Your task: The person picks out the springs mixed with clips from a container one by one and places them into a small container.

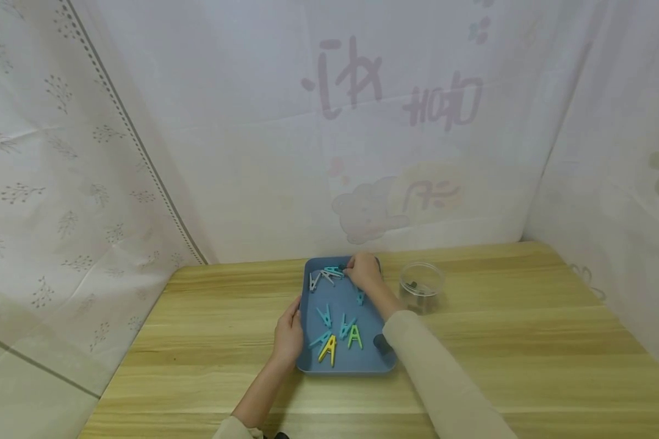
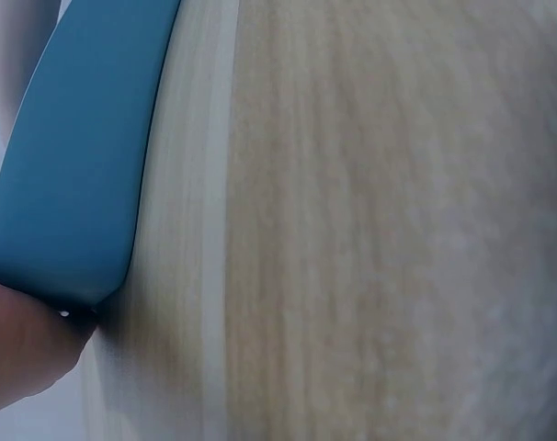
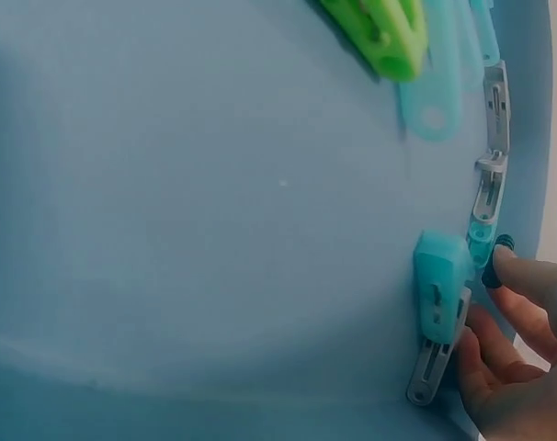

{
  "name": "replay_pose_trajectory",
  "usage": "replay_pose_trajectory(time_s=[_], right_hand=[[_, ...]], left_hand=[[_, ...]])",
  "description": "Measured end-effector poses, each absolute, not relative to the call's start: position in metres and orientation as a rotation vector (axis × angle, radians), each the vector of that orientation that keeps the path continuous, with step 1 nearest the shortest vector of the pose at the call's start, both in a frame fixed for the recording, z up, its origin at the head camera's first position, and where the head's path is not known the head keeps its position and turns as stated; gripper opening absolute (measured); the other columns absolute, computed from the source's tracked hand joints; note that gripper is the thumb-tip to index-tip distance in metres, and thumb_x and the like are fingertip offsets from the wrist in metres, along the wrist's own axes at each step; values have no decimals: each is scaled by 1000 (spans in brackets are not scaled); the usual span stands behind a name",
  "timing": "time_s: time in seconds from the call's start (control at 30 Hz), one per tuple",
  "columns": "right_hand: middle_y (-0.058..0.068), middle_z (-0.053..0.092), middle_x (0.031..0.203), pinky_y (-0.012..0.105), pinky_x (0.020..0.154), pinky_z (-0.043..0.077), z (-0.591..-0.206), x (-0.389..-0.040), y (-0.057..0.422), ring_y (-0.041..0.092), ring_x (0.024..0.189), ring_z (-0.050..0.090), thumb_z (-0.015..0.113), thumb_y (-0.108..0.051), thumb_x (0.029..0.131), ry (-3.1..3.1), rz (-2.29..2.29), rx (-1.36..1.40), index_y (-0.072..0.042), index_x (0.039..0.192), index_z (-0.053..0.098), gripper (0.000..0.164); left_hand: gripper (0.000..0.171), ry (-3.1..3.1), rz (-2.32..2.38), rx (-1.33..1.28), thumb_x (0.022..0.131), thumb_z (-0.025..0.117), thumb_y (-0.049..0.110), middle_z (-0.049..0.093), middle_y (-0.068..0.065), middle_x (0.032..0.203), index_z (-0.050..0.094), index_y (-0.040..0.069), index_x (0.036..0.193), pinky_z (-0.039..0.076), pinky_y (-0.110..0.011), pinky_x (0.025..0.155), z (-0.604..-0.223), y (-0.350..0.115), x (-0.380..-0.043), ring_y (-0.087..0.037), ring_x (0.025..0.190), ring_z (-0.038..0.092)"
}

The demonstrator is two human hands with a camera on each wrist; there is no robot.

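My left hand [image 1: 289, 335] grips the left side of a shallow blue tray [image 1: 335, 300]; in the left wrist view part of that hand [image 2: 30, 344] is at the tray's corner. At the far end of the tray my right hand [image 1: 365, 272] pinches a small dark ribbed piece [image 3: 497, 262] between thumb and finger. The piece is right at a teal and grey clothespin [image 3: 481, 234]; its kind is hard to tell. Grey clothespins [image 1: 314, 281] lie to its left. Nearer me are teal clothespins [image 1: 324, 316], a green clothespin [image 1: 354, 336] and a yellow clothespin [image 1: 327, 350].
A clear round tub [image 1: 421, 289] with small dark pieces inside stands right of the tray on the wooden table [image 1: 219, 329]. A dark rounded object [image 1: 382, 344] beside the right sleeve overlaps the tray's near right corner. Printed cloth [image 1: 252, 152] hangs behind the table.
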State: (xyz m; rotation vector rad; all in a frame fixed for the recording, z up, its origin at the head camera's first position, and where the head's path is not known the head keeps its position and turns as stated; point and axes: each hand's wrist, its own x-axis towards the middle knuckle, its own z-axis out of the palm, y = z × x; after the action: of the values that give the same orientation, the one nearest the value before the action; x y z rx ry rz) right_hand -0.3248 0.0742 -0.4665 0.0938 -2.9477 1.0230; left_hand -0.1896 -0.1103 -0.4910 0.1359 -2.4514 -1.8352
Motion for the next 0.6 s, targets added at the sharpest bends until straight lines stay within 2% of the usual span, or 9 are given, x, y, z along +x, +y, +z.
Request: replay_pose_trajectory(time_s=[0.6], right_hand=[[15, 72, 99, 43, 81, 58, -444, -318, 77, 31, 91, 67, 69, -12, 93, -2912, 1013, 154, 2, 97, 72, 15]], left_hand=[[44, -2450, -1856, 138, 107, 33, 2, 38, -23, 156, 38, -4, 151, 27, -55, 120, -490, -110, -189, -41, 147, 28]])
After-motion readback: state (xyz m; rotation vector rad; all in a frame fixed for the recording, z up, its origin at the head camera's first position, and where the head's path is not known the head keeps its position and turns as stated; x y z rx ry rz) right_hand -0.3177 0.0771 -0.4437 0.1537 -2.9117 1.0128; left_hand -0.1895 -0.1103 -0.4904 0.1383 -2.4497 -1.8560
